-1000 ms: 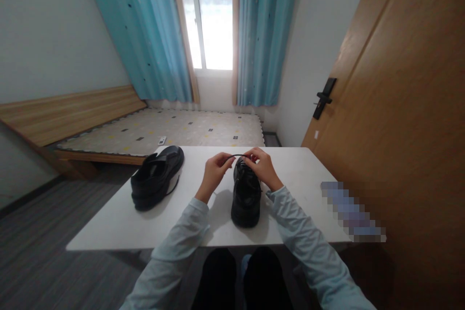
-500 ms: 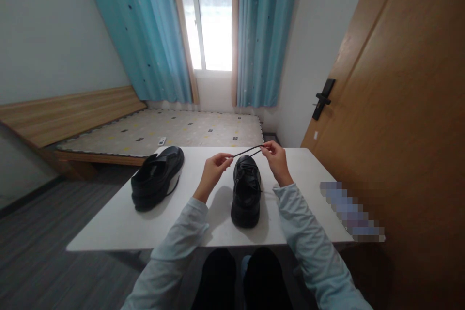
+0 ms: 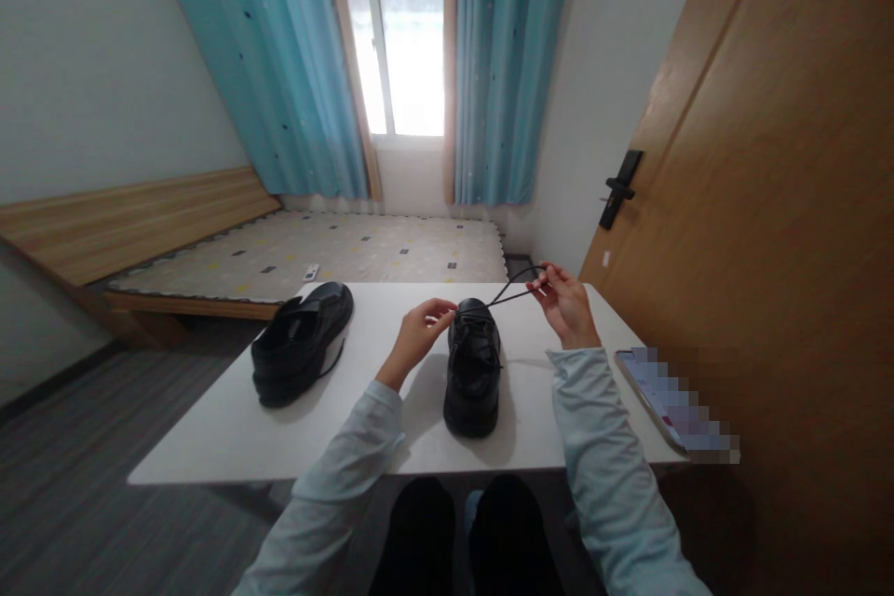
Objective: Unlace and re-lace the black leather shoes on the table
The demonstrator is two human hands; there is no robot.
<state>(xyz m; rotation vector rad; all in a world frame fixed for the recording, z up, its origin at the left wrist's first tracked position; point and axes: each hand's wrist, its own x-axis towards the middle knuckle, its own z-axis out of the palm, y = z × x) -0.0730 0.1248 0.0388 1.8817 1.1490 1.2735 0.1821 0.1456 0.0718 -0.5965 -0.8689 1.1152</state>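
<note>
A black lace-up shoe (image 3: 472,405) stands on the white table in front of me, its toe pointing away. A black shoelace (image 3: 513,298) stretches from its toe end to the right in a narrow loop. My right hand (image 3: 565,303) pinches that loop, raised to the right of the toe. At the left side of the toe is my left hand (image 3: 423,335), its thumb and fingertips closed on the lace close to the shoe. A second black shoe (image 3: 293,372) sits further left, a lace end hanging at its side.
The white table (image 3: 209,447) carries both shoes. On its right edge lies a flat device (image 3: 649,400), partly pixelated. Beyond the table is a bed with a patterned mattress (image 3: 363,247), with a small white object (image 3: 311,272) on it. A wooden door (image 3: 768,205) stands at the right.
My right hand has moved to the right, drawing the lace out into a longer loop. My left hand has shifted slightly right and down, against the shoe's toe. Both shoes stay in place.
</note>
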